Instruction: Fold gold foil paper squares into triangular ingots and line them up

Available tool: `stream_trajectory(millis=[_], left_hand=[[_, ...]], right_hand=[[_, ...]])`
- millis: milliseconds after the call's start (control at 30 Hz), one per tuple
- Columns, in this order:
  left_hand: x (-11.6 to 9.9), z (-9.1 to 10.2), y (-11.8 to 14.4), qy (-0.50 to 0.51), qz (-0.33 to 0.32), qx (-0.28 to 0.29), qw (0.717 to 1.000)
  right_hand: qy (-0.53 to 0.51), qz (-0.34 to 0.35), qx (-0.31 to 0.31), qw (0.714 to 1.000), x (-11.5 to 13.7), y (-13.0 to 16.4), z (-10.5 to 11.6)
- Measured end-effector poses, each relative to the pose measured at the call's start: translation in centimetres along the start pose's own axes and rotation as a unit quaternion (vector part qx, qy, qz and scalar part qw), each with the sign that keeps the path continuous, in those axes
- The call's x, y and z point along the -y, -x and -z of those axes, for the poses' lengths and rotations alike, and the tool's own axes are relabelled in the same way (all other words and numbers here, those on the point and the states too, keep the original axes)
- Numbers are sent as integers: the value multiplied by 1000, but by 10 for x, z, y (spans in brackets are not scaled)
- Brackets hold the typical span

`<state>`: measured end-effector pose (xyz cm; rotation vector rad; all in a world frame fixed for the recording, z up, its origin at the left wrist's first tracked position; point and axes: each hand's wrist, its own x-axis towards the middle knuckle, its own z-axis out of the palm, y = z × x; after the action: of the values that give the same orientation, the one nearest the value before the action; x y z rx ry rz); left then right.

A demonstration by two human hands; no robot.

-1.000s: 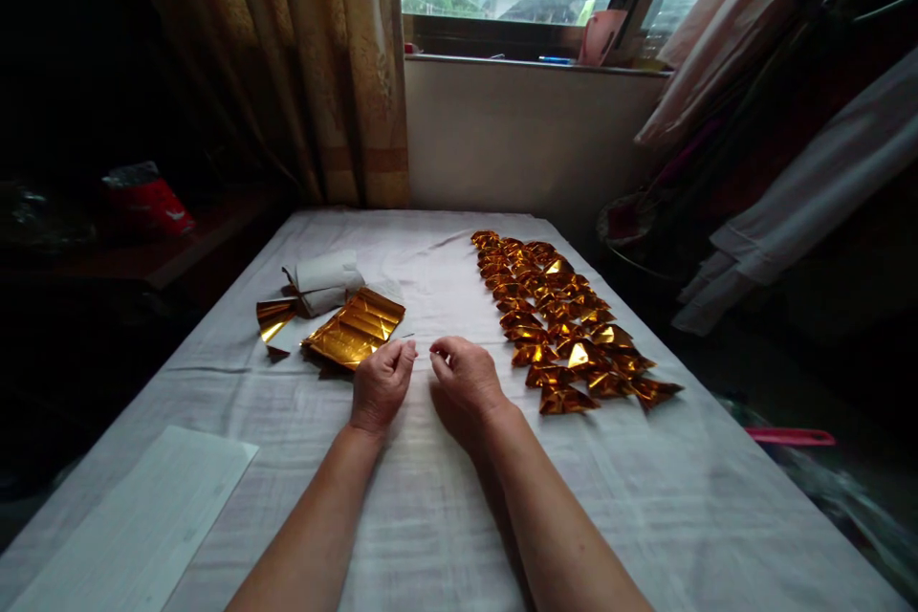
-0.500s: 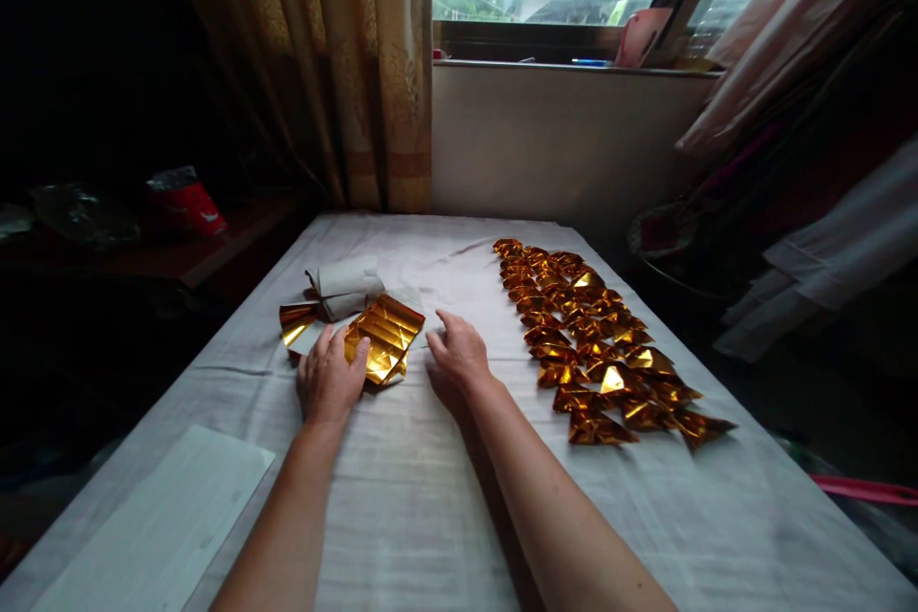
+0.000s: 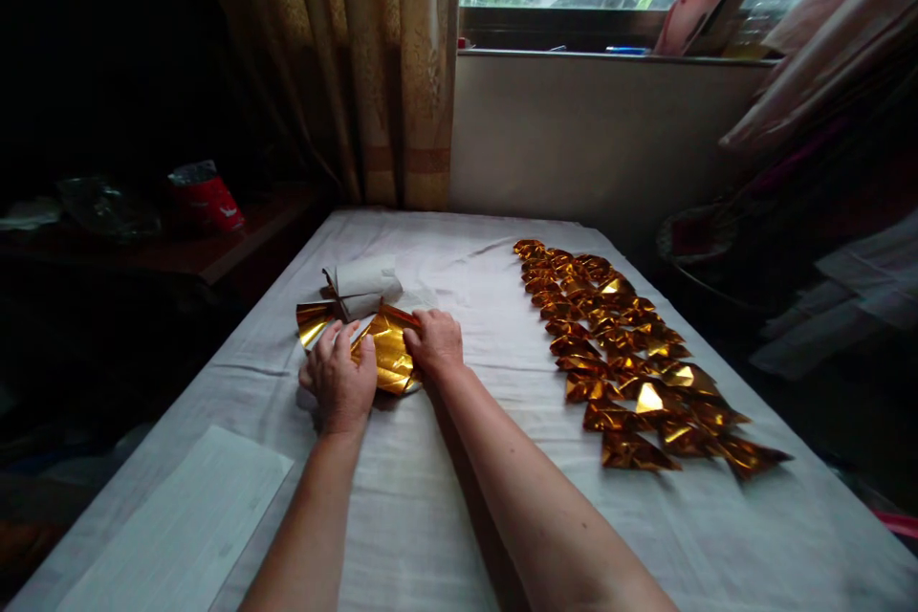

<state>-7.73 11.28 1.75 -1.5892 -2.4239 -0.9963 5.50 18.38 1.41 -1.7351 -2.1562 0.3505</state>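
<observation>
A small stack of creased gold foil paper [image 3: 389,352] lies on the white-covered table between my hands. My left hand [image 3: 339,381] rests at its left edge, fingers spread and thumb on the foil side. At the right edge, my right hand [image 3: 436,344] has its fingers curled onto the foil paper, and their tips are partly hidden. Just behind my left fingers is another curled gold foil piece [image 3: 314,317]. Beyond the stack sits a rolled bundle of whitish paper [image 3: 365,275].
Rows of folded gold foil pieces [image 3: 609,339] cover the table's right side. A pale flat sheet [image 3: 183,521] lies at the front left. Left of the table, a dark shelf holds a red container [image 3: 207,199]. A curtain [image 3: 387,67] hangs behind; clothes [image 3: 846,277] hang at right.
My right hand has moved in from beside the foil paper and taken its right edge. My left hand stays at the left edge. The view has shifted slightly left.
</observation>
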Motion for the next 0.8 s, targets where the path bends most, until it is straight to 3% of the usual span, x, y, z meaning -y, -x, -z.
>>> stream_trajectory(millis=[233,367,433,633,800], left_hand=[[-6,10,0,-81,-38,91,992],[-10,12,3,-135,-68,153,977],[-14,11,5,-149,-79,177,970],[-14,8,5,-167,-93,187,964],[-3,4,4,-199,-64,217,954]], right_hand=[[-25,70,-3,997,14,-3,-14],[-51,-17,-73,996,3,-25,-12],[-38,-42,-69,996,-1,-39,-11],[-77,28,-17,996,12,-64,-23],[-107,12,-26,994,36,-66,-32]])
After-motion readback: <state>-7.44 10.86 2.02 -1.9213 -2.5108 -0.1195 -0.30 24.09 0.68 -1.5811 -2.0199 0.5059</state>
